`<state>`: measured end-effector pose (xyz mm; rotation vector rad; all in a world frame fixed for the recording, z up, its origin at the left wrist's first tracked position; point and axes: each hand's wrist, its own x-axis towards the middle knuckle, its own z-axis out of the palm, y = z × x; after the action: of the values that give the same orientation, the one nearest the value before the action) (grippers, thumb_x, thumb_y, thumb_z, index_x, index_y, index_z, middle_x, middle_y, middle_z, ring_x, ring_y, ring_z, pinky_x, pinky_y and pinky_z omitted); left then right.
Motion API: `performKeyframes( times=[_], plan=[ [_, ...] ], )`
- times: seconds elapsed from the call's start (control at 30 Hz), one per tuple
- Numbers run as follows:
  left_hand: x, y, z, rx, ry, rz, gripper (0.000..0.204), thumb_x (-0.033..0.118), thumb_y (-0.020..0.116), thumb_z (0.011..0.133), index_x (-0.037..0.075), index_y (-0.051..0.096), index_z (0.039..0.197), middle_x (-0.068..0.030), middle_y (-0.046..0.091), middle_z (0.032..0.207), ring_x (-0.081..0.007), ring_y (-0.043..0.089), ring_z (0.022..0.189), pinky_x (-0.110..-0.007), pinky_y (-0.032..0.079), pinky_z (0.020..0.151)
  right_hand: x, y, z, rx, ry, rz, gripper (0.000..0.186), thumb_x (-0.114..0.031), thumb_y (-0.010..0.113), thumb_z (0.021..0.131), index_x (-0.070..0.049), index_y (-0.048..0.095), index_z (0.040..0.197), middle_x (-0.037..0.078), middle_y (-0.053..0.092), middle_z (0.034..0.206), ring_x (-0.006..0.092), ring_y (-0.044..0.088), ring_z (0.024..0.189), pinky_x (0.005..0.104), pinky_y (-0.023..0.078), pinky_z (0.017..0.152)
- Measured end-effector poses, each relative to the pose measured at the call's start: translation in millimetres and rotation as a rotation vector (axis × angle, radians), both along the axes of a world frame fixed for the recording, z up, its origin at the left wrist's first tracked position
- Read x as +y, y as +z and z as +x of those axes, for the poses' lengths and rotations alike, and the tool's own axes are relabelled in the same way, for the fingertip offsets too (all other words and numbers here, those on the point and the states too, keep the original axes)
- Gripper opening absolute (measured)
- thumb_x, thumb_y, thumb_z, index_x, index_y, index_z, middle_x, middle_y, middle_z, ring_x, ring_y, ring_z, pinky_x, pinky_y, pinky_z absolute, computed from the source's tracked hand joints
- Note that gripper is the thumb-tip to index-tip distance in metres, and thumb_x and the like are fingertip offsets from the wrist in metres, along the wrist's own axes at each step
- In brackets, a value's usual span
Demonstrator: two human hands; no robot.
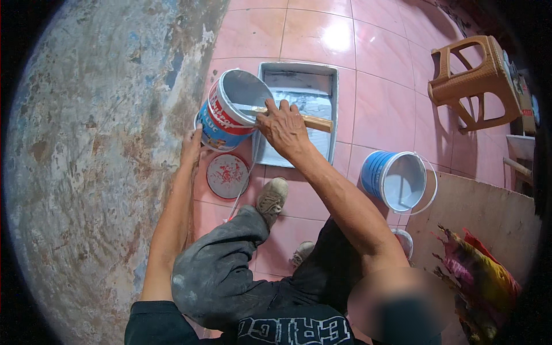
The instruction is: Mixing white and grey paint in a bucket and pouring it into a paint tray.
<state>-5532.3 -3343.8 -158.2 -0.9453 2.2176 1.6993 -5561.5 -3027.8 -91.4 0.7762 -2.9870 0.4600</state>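
Note:
A red, white and blue paint bucket (222, 123) tilts toward the right beside a shallow paint tray (334, 109). Its inside is coated whitish. My left hand (192, 145) grips it low on its left side, fingers partly hidden against the base. Over the bucket's right rim, my right hand (283, 126) is closed around a scraper with a wooden handle (318, 123). The scraper's pale flat blade reaches across the bucket mouth. Wet white-grey paint lies in the tray, partly covered by my right hand and forearm.
A round lid with red smears (228, 176) lies by my shoe (272, 198). To the right stand a blue-and-white bucket (402, 181) with a wire handle and a brown plastic stool (477, 83). A bare, patchy wall (103, 144) rises along the left. Colourful cloth (480, 264) lies at lower right.

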Motion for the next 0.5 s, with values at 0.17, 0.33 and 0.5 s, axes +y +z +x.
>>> performKeyframes(
  times=[0.17, 0.33, 0.5],
  plan=[
    [22, 26, -18, 0.09, -0.003, 0.023, 0.047, 0.044, 0.069, 0.092, 0.002, 0.056, 0.109, -0.0108, 0.06, 0.099, -0.023, 0.07, 0.082, -0.036, 0.064, 0.06, 22, -5, -14, 0.067, -0.018, -0.059, 0.018, -0.029, 0.062, 0.091, -0.014, 0.071, 0.096, 0.011, 0.056, 0.108, 0.0274, 0.058, 0.092, 0.0421, 0.048, 0.075],
    [25, 26, -19, 0.113, -0.008, 0.049, 0.034, 0.041, 0.068, 0.094, 0.01, 0.057, 0.105, -0.0014, 0.062, 0.087, -0.0178, 0.069, 0.08, -0.034, 0.062, 0.06, 37, -9, -14, 0.052, -0.027, -0.097, 0.016, -0.028, 0.063, 0.092, -0.014, 0.067, 0.098, 0.014, 0.057, 0.106, 0.0285, 0.06, 0.089, 0.0438, 0.049, 0.073],
    [22, 12, -19, 0.084, 0.006, 0.231, 0.026, 0.036, 0.065, 0.098, 0.013, 0.053, 0.097, -0.002, 0.063, 0.089, -0.0138, 0.064, 0.075, -0.033, 0.06, 0.065, 46, -14, -15, 0.056, -0.049, -0.098, 0.026, -0.033, 0.066, 0.091, -0.016, 0.064, 0.11, 0.013, 0.059, 0.098, 0.0282, 0.061, 0.086, 0.0438, 0.049, 0.072]
  ],
)
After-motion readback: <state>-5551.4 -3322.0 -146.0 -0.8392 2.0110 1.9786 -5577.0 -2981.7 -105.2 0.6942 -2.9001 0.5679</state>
